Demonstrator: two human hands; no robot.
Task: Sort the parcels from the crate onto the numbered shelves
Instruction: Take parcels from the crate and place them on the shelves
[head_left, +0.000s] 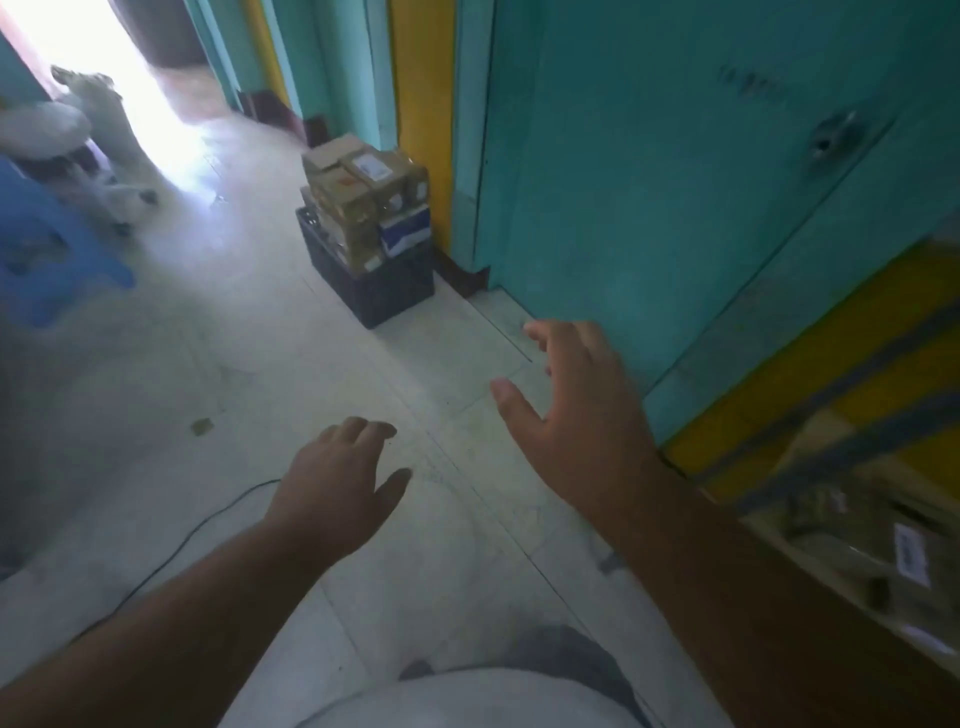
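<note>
Fingers (545, 332) empty; crate (384, 291) parcel-stacked (363, 182).

Motion blur smears the whole view, and the label on the top brown cardboard parcel (370, 167) is a white patch too soft to read. The black plastic crate (387, 291) hides the lower halves of the boxes stacked inside it. At far left a blue plastic object (47, 244) runs off the edge, its shape unclear. The yellow-and-blue shelf unit (831, 384) at right is cut by the frame; any numbers are lost in blur, and the white tag (910, 553) there is illegible.
</note>
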